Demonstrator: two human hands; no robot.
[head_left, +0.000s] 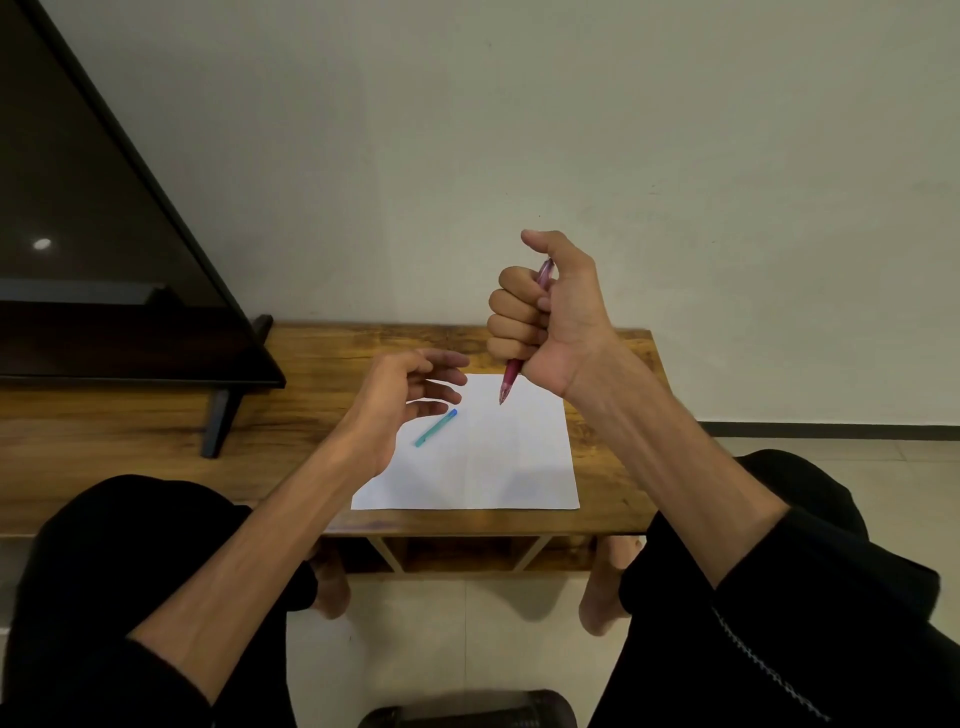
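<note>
Red pen stands nearly upright in the right hand. Four fingers wrap it in a fist, thumb raised, and the tip points down above the far edge of the paper. To write well, the grip probably needs to move from fist to fingertips near the tip. Far to the left of both hands a dark screen stands on the worktop. The left hand hovers with fingers loosely spread, holding nothing; it could steady the sheet. Just below its fingertips a teal pen lies on the paper, where it may block a stroke.
</note>
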